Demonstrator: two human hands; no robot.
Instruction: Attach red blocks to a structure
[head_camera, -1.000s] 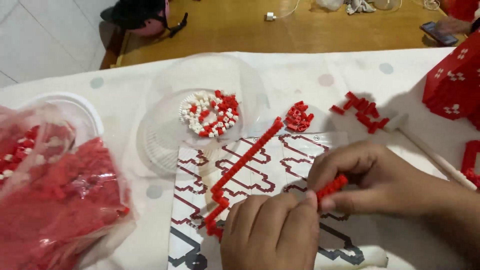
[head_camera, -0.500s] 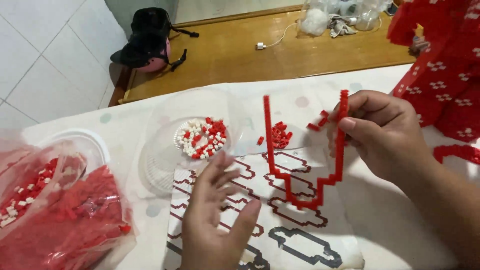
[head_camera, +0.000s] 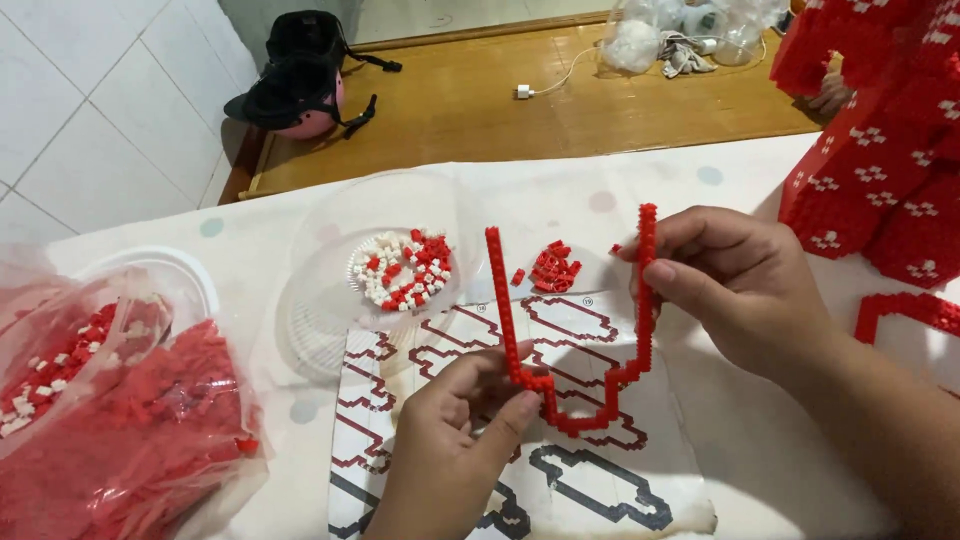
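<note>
Fingers of my right hand (head_camera: 745, 290) pinch the thin red U-shaped brick strip (head_camera: 640, 300); my left hand (head_camera: 455, 440) clamps its lower bend, opposite upright free.

Both forearms enter from the lower edge of the view, bare to the frame edge, with no sleeve, glove, watch or bracelet visible. The left hand (head_camera: 450, 445) shows short, unpainted nails and no ring. The right hand (head_camera: 735, 285) is likewise bare, its fingers unadorned and its thumbnail short and plain.
</note>
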